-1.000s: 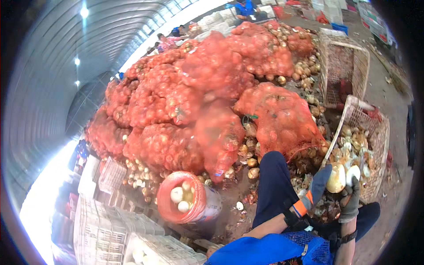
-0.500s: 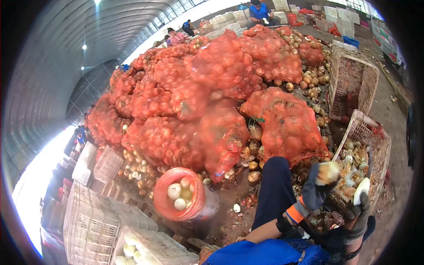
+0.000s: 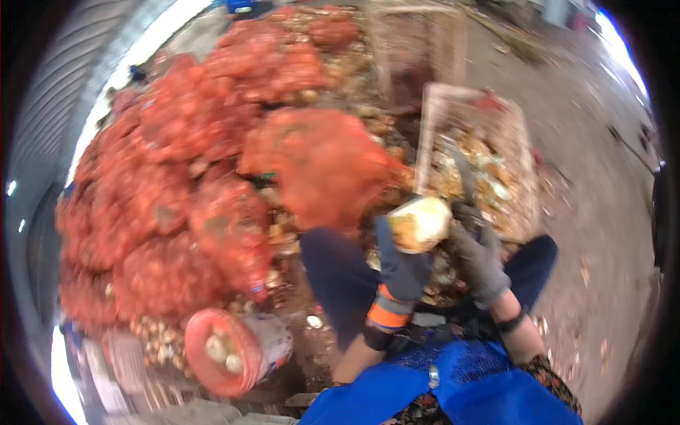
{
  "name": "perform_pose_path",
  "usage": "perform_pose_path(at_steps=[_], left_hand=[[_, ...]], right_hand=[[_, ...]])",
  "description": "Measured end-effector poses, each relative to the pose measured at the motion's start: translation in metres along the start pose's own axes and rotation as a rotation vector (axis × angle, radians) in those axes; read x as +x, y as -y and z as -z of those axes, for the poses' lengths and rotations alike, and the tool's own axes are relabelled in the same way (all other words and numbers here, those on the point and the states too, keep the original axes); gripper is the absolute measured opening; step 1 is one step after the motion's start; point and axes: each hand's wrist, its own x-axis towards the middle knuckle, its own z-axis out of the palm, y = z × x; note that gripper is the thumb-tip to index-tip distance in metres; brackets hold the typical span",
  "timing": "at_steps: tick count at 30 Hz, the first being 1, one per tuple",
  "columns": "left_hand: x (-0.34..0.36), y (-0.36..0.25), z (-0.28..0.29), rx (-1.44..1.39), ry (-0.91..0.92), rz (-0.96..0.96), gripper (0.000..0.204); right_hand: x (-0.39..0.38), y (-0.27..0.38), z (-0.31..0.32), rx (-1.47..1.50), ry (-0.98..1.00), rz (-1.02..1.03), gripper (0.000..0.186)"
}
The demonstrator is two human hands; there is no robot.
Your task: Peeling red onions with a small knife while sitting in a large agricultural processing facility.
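Observation:
Held up between my knees is an onion point(image 3: 423, 223), with a pale cut face and yellow-brown skin on one side. My left hand point(image 3: 405, 270), in a dark glove with an orange band at the cuff, grips it from the left and below. Close beside it on the right, my right hand point(image 3: 483, 258), in a grey glove, is closed around a knife point(image 3: 464, 170). Its grey blade points away from me, over the crate; motion blurs its edge. A light plastic crate point(image 3: 525, 159) in front of my hands contains onion skins and trimmings point(image 3: 489, 177).
Red net sacks of onions point(image 3: 312, 159) are heaped ahead and left. Another crate point(image 3: 460, 42) stands beyond the near one. A bucket with a red rim point(image 3: 195, 354), containing peeled onions point(image 3: 225, 354), stands at lower left. Loose onions point(image 3: 152, 340) lie by the heap.
My view has swung to the right. My hands have come closer together, and the onion's pale cut face now shows. A white oval shape seen at my right hand before no longer appears there.

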Motion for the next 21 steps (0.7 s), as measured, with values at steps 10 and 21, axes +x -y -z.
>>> perform_pose_path(at_steps=[10,21], left_hand=[[-0.01,0.003,-0.011,0.544,0.238,-0.335,0.056],[-0.025,0.009,-0.002,0.172,0.219,-0.054,0.052]], right_hand=[[-0.003,0.019,0.045,-0.151,0.146,-0.08,0.034],[-0.037,0.024,0.052,-0.18,0.141,0.092,0.041]])
